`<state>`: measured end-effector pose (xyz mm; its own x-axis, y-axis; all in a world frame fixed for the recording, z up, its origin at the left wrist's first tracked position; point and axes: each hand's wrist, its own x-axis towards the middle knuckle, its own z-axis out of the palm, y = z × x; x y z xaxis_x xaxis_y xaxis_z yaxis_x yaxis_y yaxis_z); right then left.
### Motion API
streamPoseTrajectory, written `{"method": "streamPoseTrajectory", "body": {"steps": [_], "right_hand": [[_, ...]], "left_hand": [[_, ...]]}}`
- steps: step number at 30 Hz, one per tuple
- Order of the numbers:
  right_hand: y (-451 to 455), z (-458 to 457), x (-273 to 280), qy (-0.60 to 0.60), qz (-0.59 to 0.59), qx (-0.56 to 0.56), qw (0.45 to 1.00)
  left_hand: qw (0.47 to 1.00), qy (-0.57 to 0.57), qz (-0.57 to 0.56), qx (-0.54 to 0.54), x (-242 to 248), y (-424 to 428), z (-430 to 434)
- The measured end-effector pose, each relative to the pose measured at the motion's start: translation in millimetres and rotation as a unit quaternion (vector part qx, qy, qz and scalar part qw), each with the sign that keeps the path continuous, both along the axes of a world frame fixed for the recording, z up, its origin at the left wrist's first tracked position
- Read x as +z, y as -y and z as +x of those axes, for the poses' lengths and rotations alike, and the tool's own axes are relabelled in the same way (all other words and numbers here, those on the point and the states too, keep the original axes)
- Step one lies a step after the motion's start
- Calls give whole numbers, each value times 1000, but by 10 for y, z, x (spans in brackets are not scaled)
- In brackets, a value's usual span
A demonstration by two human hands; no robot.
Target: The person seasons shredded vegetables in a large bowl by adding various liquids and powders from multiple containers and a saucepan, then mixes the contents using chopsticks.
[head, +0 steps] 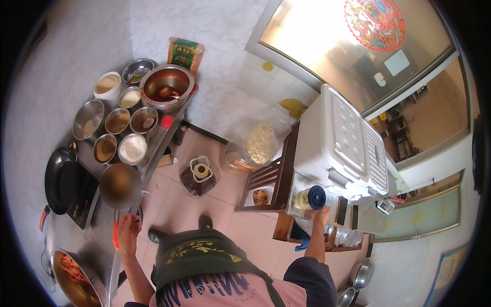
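Observation:
At the counter on the left, my left hand [128, 232] is against the orange handle [116, 234] of a small metal pan [120, 186], its fingers loosely curled. Whether they grip the handle is hard to see. The pan's contents are blurred. On the right, my right hand [322, 215] is at a clear jar [303, 199] with a dark blue lid [317, 197] and appears to hold it; the lid partly hides the fingers. This jar has pale contents and is over the metal-topped table [293, 210].
Several seasoning bowls [117, 120], a pot of red sauce [167, 86], a black frying pan [61, 180] and an induction cooker [82, 192] crowd the counter. A white cooler box [337, 134] covers much of the right table. A plastic jug [199, 176] stands on the floor.

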<state>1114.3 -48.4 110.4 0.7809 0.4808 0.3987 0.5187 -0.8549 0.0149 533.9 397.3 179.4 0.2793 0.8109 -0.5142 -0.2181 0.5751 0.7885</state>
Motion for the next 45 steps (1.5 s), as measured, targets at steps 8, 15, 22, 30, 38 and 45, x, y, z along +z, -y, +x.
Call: {"method": "streamPoseTrajectory", "body": {"steps": [8, 15, 22, 30, 38, 45], "right_hand": [[13, -465, 90, -50, -22, -129, 990], [-194, -1285, 62, -432, 362, -6, 826], [-2533, -2109, 648, -707, 468, 8, 530], [-4593, -3471, 1568, -675, 409, 326, 520], [-5610, -4879, 322, -300, 134, 651, 684], [-5654, -4649, -114, -203, -4, 520, 829]], "left_hand": [[999, -2, -19, 34, -87, 115, -168], [997, 6, -35, 74, -118, 71, -317], [996, 27, -31, 82, -162, -75, -540], [988, -3, -8, 153, -94, -47, -1190], [966, -24, -50, 253, -172, 120, -1753], [990, -105, -17, 91, -655, -67, -1718]]}}
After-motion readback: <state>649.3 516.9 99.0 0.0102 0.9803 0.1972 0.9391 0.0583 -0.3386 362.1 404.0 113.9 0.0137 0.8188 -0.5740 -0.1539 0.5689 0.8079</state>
